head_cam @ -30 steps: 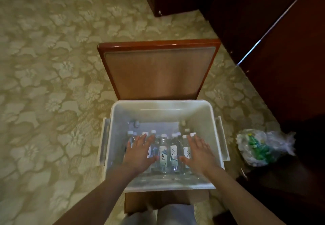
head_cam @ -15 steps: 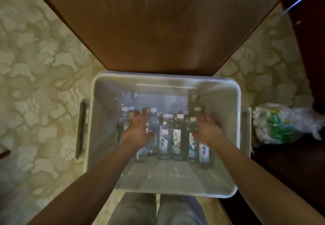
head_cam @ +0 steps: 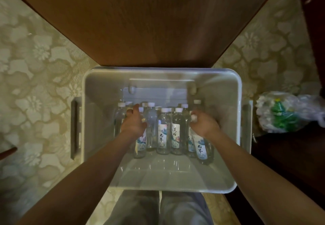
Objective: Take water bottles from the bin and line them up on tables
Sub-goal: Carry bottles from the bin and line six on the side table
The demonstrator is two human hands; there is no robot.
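Observation:
A white plastic bin (head_cam: 235, 112) stands on the floor below me, holding several upright clear water bottles (head_cam: 163, 131) with white caps and printed labels. My left hand (head_cam: 134, 122) is inside the bin, curled over the top of a bottle (head_cam: 140, 145) at the left of the cluster. Over at the right, my right hand (head_cam: 204, 123) is closed around the neck of a labelled bottle (head_cam: 200, 147), which tilts toward me. The caps of both gripped bottles are mostly hidden by my fingers.
A brown wooden chair back (head_cam: 149, 22) rises just beyond the bin. Patterned beige carpet (head_cam: 38, 84) lies on both sides. A clear plastic bag with green bottles (head_cam: 281, 113) sits right of the bin, beside dark wooden furniture (head_cam: 290, 163). My legs (head_cam: 158, 209) are below.
The view has dropped closer to the bin. Both hands went from flat above the bottles to reaching down and closing on one bottle each; the right bottle now tilts.

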